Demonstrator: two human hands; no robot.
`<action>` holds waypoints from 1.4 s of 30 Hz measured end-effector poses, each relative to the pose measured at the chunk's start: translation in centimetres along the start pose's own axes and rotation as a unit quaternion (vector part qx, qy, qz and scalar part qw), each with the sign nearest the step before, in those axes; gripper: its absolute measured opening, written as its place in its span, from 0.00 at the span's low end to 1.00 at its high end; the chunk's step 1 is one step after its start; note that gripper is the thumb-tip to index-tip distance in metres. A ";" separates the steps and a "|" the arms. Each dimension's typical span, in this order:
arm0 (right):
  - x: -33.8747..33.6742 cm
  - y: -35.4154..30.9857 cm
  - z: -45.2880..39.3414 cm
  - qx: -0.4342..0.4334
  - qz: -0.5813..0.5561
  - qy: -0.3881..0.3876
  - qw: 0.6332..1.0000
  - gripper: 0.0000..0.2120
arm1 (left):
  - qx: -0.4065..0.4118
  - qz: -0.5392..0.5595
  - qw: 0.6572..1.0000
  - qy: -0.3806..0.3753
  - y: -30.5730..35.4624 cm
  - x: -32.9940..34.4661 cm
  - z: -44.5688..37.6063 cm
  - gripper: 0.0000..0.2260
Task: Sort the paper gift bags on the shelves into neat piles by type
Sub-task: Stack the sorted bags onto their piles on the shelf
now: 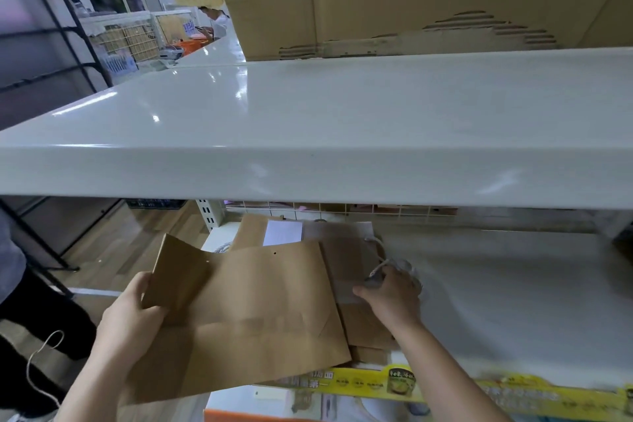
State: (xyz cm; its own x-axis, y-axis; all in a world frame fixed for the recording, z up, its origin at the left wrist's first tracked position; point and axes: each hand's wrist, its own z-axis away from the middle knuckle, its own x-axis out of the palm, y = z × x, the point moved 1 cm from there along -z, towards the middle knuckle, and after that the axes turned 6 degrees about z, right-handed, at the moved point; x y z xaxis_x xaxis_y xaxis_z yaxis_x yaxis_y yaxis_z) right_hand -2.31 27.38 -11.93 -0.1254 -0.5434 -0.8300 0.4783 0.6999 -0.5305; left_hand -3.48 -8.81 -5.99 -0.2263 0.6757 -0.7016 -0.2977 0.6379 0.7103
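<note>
Your left hand [128,313] grips the left edge of a flat brown kraft paper bag [253,312], thumb on top, holding it over the near edge of the lower shelf [496,284]. Your right hand [390,298] curls round a white cord handle [376,271] on the brown bag pile [346,271] just right of it, under the white upper shelf [308,120].

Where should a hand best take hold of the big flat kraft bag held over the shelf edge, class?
By a side edge, from the side: the kraft bag lies flat and wide, without visible handles. The left hand already grips its left edge; the right hand could take the other.
</note>
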 end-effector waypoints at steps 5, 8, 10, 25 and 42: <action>0.4 -0.7 -0.2 0.021 -0.009 -0.009 1.000 0.28 | 0.009 -0.029 1.000 0.001 0.5 1.3 0.3 0.24; 0.4 -0.7 -0.2 0.006 -0.080 -0.017 0.997 0.10 | 0.018 -0.018 1.000 -0.005 0.6 1.6 0.6 0.24; 0.5 -0.8 0.0 -0.007 -0.141 -0.032 0.989 0.04 | 0.026 0.020 0.999 -0.014 0.7 1.6 0.5 0.22; -5.9 9.0 4.2 0.067 -0.184 0.198 0.960 0.14 | 0.029 0.315 0.944 -0.089 4.9 5.0 1.1 0.15; -15.0 21.8 8.6 0.033 -0.319 0.231 0.919 0.15 | -0.034 0.408 0.898 -0.159 12.5 13.2 13.3 0.13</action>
State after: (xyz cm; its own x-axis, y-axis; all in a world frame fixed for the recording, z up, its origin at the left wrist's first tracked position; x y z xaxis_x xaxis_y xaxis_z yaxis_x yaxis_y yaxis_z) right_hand 17.49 46.78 -9.49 -0.7461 -0.5681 -0.3472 0.2302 0.2692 -0.9352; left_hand 2.18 13.01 -5.56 -0.1224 0.9863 0.1107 -0.2106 -0.1348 0.9682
